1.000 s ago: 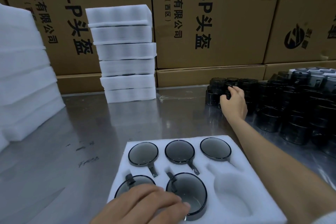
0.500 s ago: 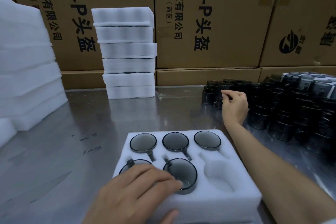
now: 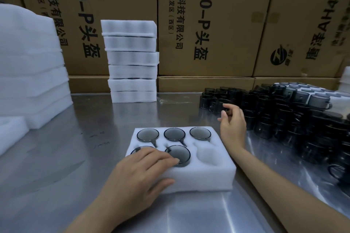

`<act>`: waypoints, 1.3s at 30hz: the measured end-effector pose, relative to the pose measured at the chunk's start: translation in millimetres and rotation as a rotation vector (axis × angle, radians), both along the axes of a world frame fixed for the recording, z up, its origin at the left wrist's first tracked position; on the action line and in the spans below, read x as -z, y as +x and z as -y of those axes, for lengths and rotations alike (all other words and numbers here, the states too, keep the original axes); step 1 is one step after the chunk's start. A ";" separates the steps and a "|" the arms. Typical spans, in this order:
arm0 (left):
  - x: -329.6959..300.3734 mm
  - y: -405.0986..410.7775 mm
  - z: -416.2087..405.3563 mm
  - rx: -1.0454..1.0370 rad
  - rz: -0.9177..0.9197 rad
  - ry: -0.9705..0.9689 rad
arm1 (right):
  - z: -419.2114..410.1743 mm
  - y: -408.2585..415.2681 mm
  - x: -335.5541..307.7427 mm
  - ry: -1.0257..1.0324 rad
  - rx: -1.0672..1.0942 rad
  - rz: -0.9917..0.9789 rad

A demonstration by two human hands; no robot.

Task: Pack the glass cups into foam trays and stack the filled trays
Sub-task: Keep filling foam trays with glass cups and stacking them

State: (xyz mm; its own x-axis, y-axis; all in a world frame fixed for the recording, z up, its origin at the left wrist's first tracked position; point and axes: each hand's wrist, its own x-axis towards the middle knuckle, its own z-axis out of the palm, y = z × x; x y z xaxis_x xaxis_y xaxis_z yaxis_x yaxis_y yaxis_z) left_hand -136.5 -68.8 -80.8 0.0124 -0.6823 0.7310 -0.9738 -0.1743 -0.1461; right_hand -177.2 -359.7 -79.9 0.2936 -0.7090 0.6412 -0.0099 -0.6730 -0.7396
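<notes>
A brushed-metal table (image 3: 56, 166) fills the lower part of the frame, its surface scuffed and catching soft glare at the bottom centre and lower right. Behind it, across the whole upper half, a wall of large brown cardboard boxes (image 3: 208, 24) stands stacked, printed with black Chinese characters and "4.0-P"; a round black logo (image 3: 278, 56) shows at upper right. Flatter cartons (image 3: 204, 83) lie beneath them at table level.
</notes>
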 end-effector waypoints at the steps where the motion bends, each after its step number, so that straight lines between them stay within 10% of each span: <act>1: 1.1 0.7 0.8 -0.003 0.013 -0.011 | -6.0 -6.0 -2.6 -0.010 -0.028 0.022; 8: 0.9 0.1 4.2 -0.047 -0.025 -0.007 | -32.1 -37.9 -32.2 0.032 -0.156 0.220; 18: -32.8 -26.7 28.2 -0.143 -0.701 -0.161 | -55.5 -52.6 -63.9 0.371 -0.680 0.173; 24: -29.3 -47.3 57.6 0.157 -1.116 -0.295 | -63.7 -64.0 -70.7 0.720 -1.183 0.061; 31: -24.3 -60.3 49.8 0.210 -0.871 -0.370 | -83.3 -71.5 -67.9 0.782 -1.254 -0.129; 39: -15.3 -58.4 55.9 0.151 -0.707 -0.427 | -105.1 -69.2 -56.0 0.432 -0.849 -0.096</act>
